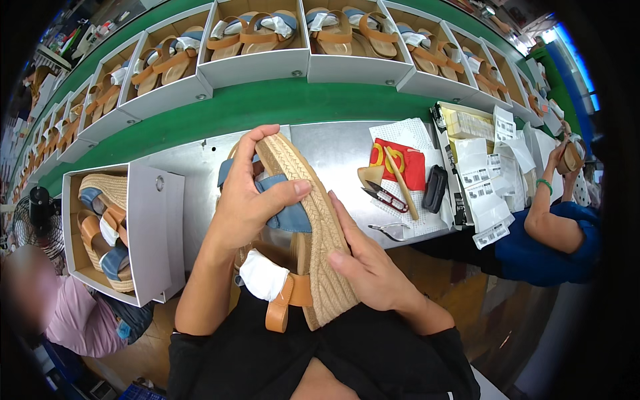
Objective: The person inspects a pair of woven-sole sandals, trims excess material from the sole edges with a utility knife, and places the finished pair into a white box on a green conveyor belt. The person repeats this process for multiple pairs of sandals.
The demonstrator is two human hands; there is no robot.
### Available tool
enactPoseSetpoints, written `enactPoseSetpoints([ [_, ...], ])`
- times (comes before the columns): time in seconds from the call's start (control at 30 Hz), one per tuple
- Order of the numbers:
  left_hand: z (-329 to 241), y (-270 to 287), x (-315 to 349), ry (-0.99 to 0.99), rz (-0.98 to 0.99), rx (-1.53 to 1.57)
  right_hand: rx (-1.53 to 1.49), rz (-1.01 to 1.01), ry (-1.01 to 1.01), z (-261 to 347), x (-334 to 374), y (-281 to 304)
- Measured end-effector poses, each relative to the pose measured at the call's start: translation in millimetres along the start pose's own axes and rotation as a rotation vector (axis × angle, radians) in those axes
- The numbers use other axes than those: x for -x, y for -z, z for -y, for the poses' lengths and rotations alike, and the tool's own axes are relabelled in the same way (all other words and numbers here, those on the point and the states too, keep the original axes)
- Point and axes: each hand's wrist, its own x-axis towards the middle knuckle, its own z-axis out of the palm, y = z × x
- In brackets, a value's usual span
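boxes (253,72) hold sandals (267,39) — hands (248,203) grip a wedge sandal (319,223)

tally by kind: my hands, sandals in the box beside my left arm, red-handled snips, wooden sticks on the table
Left hand and right hand on wedge footwear: 2
Sandals in that box: 2
Red-handled snips: 1
Wooden sticks: 1
Total: 6

Bare metal on the table (327,150) leaves a lane between the sandal (327,233) and the snips (385,197), and another between the left forearm and the open box (157,227). The green strip (267,102) gives a sideways path, walled along its far side by the box row (253,71). Rightward, the stick (403,187), black case (435,189) and label tray (459,167) block a low pass.
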Motion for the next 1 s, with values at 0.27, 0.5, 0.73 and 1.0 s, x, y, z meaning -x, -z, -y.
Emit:
enactPoseSetpoints([
  [0.27,0,1,-5,-0.024,0.016,-0.002,-0.05,-0.007,-0.012,-2,-1,2],
  [0.5,1,0,-5,-0.025,0.006,-0.007,0.152,-0.002,-0.007,14,-2,5],
  [0.73,1,2,-3,-0.036,0.012,-0.022,0.117,0.025,0.038,5,0,9],
  [1.0,4,-2,-3,-0.032,0.001,-0.02,-0.011,-0.057,-0.066,6,0,4],
])
